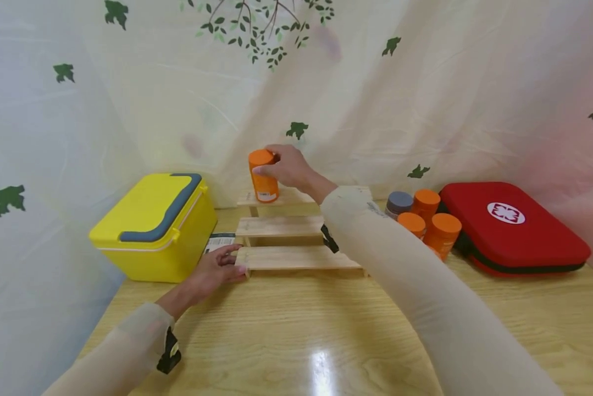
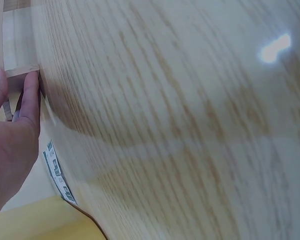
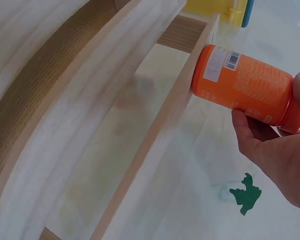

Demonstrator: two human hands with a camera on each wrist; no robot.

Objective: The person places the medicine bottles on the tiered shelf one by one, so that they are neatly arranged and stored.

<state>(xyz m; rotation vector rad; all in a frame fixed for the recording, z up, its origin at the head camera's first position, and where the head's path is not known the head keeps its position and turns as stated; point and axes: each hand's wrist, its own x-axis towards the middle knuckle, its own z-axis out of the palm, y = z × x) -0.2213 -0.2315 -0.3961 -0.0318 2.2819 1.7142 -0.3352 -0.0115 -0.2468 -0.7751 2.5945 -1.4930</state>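
Note:
My right hand [image 1: 292,166] grips an orange bottle [image 1: 264,181] near its cap. The bottle stands at the left end of the top step of a three-step wooden rack [image 1: 286,226]. In the right wrist view the orange bottle [image 3: 245,87] shows a white barcode label by its base, which meets the top board. My left hand [image 1: 212,275] holds the lower left corner of the rack, thumb at the front and fingers at the side. Up close, the left hand [image 2: 15,135] has thumb and finger on either side of the wooden end piece [image 2: 23,71].
Left of the rack sits a yellow box [image 1: 148,225] with a grey handle; a printed card [image 1: 220,240] lies between them. On the right are several orange-capped bottles [image 1: 442,234], a grey-capped bottle [image 1: 399,203] and a red case [image 1: 514,231]. A leaf-print curtain [image 1: 365,99] hangs behind.

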